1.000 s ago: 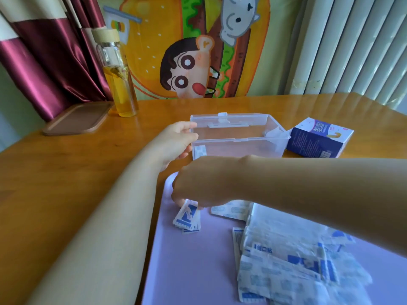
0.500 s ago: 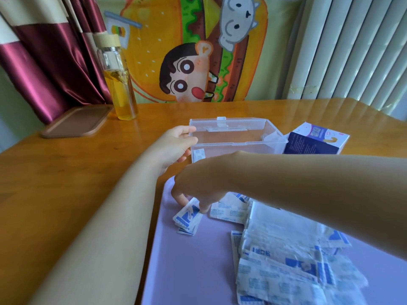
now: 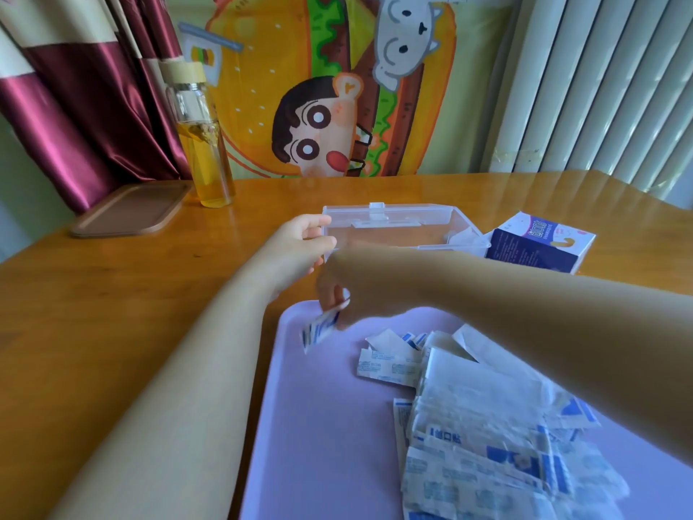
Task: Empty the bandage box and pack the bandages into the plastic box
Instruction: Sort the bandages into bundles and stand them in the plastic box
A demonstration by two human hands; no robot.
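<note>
Wooden table (image 3: 112,313), lilac tray (image 3: 318,425), right hand (image 3: 348,290) pinching bandages (image 3: 320,328), left hand (image 3: 300,245) gripping plastic box (image 3: 405,227)

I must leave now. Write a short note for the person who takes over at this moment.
Left hand grips the left end of the clear plastic box, lid open.
Right hand pinches a small stack of bandages lifted off the purple tray.
Bandage box lies on the table, right of the plastic box.
Left: the loose bandage pile on the tray still needs packing.
</note>
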